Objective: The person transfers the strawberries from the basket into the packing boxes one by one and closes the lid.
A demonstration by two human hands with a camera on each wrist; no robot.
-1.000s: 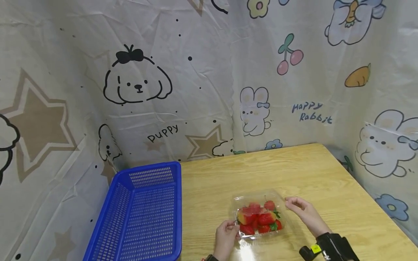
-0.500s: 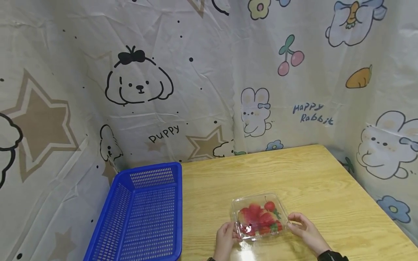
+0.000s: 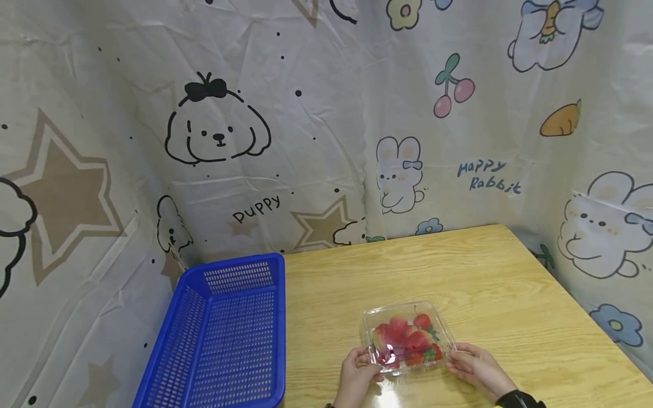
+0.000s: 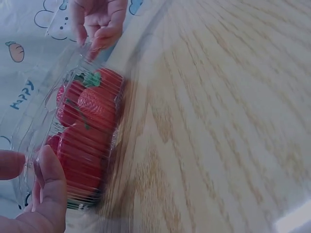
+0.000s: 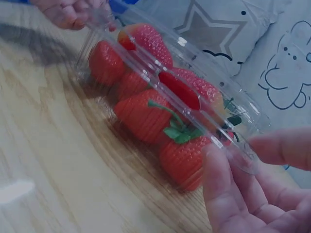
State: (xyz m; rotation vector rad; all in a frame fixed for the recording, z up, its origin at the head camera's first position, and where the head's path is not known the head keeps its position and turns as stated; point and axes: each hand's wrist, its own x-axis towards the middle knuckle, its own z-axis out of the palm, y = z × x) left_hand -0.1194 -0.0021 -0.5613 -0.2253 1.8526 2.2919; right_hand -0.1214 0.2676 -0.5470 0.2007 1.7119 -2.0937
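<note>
A clear plastic clamshell box point(image 3: 395, 309), its lid down, sits on the table with several strawberries point(image 3: 418, 341) and other red and yellowish fruit inside. One small round red fruit point(image 3: 422, 321) has a thin stem. At the box's near left corner, my left hand point(image 3: 355, 375) pinches the rim; the left wrist view shows thumb and finger of that hand point(image 4: 46, 194) on either side of the edge. My right hand point(image 3: 479, 371) pinches the near right corner. In the right wrist view its thumb and forefinger point(image 5: 279, 150) meet the rim tab. Some fingertips are hidden.
A blue perforated plastic basket point(image 3: 234, 340) stands left of the box. Both are on a wood-grain table point(image 3: 408, 266). A printed curtain point(image 3: 316, 113) surrounds the table at the back and sides.
The lid has come down over the fruit. My right hand has moved from the far right side of the box down to its near right corner and taken hold. The left hand has shifted slightly.
</note>
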